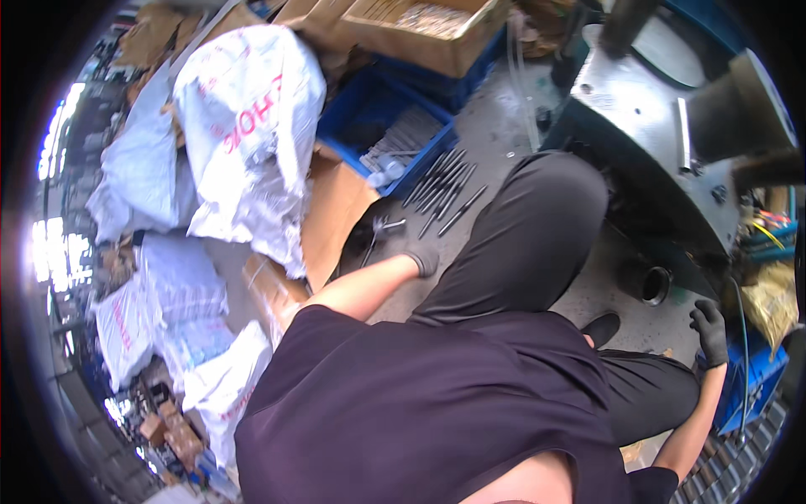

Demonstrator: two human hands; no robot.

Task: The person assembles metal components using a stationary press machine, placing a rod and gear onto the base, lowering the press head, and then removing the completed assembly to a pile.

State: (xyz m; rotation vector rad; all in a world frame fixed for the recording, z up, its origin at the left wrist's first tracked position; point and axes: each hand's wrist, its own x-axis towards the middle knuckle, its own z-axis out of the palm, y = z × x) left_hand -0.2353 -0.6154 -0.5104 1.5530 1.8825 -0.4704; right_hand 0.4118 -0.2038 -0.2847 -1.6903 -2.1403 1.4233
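Observation:
My left hand (pixel 425 259), in a dark grey glove, reaches down beside my knee, close to the floor. Its fingers are hidden, so I cannot see whether it holds anything. Just beyond it are shiny metal pieces (pixel 388 225) at a black container or bag, too small to name exactly. Several dark metal rods (pixel 442 186) lie side by side on the floor ahead of that hand. My right hand (pixel 710 333), also gloved, hangs out to the right with its fingers apart and nothing in them. It is nearest to a blue crate (pixel 756 380).
A blue bin (pixel 336 118) with silver rods stands ahead, near a cardboard box (pixel 445 46) of small parts. White sacks (pixel 252 126) are piled to the left. A metal machine (pixel 646 160) stands at the right, with a hollow metal cylinder (pixel 654 285) on the floor below it.

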